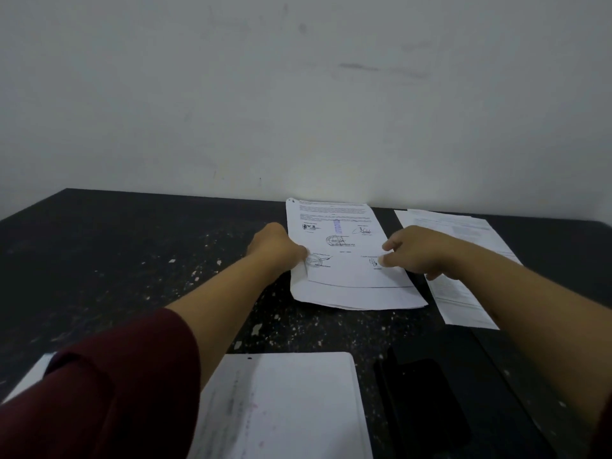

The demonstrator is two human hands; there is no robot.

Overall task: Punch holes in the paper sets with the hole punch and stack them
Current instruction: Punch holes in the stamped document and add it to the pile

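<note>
A dark speckled table (132, 260) runs up against a scuffed pale wall (298, 94), and the person is leaning over it with both arms stretched out.

The left hand (276, 248) is closed on the left edge of the printed paper set (344, 256), thumb on top, so that edge curls up a little off the table. The right hand (417, 251) rests on the right side of the same set with fingers spread loose, the fingertips (385, 259) pressing down on the top sheet and gripping nothing. A dark red sleeve (109, 385) covers the left upper arm.

That paper set lies flat at the far side of the table, its top edge touching the wall, with stamps and signatures showing on the top page. Just right of it, partly under the right forearm, lies a second stack of sheets (463, 260). Nearer to the person than the set lies a white sheet (291, 409) with a hole near its top edge. Right of that sheet stands a black object (427, 402), too dark to make out.
</note>
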